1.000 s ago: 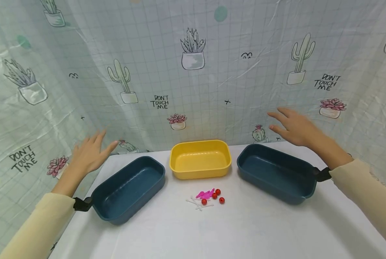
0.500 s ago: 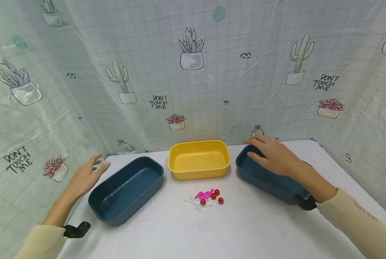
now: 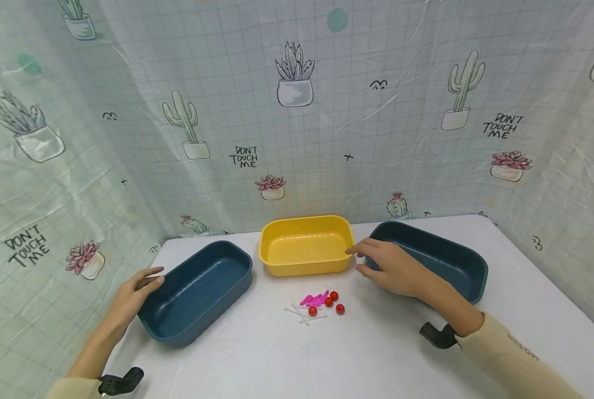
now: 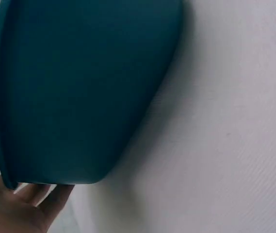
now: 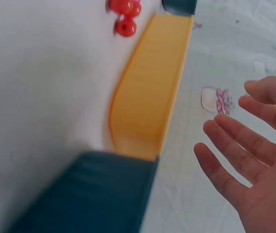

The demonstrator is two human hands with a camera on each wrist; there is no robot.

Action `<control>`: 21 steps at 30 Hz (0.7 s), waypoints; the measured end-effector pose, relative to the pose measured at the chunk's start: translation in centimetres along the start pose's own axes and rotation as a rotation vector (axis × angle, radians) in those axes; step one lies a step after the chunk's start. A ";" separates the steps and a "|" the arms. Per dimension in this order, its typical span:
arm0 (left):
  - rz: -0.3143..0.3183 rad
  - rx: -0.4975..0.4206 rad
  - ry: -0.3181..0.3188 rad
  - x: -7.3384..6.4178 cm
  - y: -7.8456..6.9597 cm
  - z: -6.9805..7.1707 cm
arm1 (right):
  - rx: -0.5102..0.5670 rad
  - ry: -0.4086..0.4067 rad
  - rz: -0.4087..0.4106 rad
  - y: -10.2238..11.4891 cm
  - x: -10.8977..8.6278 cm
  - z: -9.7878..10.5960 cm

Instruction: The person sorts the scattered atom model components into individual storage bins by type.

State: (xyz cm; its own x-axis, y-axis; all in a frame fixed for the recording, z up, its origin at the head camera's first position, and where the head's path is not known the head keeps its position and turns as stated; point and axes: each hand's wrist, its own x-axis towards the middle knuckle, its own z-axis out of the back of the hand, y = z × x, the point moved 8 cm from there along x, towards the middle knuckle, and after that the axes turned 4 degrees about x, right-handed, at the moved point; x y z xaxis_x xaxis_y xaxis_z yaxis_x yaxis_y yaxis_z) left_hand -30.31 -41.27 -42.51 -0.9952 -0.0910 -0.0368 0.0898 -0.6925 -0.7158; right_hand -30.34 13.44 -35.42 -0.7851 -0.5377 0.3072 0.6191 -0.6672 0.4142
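Observation:
My left hand (image 3: 132, 293) is at the outer rim of the left dark blue bin (image 3: 192, 327), its thumb over the edge. In the left wrist view, several fingers (image 4: 57, 199) lie against the end of that bin, fairly straight. My right hand (image 3: 389, 269) hovers between the yellow bin (image 3: 309, 269) and the right dark blue bin (image 3: 469, 260), holding nothing. Its fingers (image 5: 220, 174) are spread and relaxed in the right wrist view. On the table lie several red beads (image 3: 340, 309), small bright pink pieces (image 3: 317, 300) and thin white sticks (image 3: 293, 311) with knobbed ends.
The white table (image 3: 307, 366) reaches toward a hanging plastic sheet (image 3: 327, 138) printed with cacti, which also encloses both sides. A black wrist mount (image 3: 122, 381) is strapped on the left arm and another mount (image 3: 439, 336) on the right.
My left hand has come down to the left blue bin's rim. My right hand has moved down and leftward across the right blue bin toward the yellow one. Bins and small pieces stay in place.

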 end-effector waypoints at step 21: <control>-0.020 -0.612 0.082 0.8 2.3 -2.2 | 0.200 0.295 0.062 3.2 2.2 -8.4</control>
State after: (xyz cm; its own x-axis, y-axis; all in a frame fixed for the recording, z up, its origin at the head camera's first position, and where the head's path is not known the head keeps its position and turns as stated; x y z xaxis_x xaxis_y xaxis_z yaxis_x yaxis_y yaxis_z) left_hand -30.96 -41.29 -45.71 -0.9984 -0.0103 -0.0555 0.0564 -0.1548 -0.9863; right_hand -29.92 5.83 -40.65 -0.6891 -0.7192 0.0887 0.6270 -0.5303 0.5707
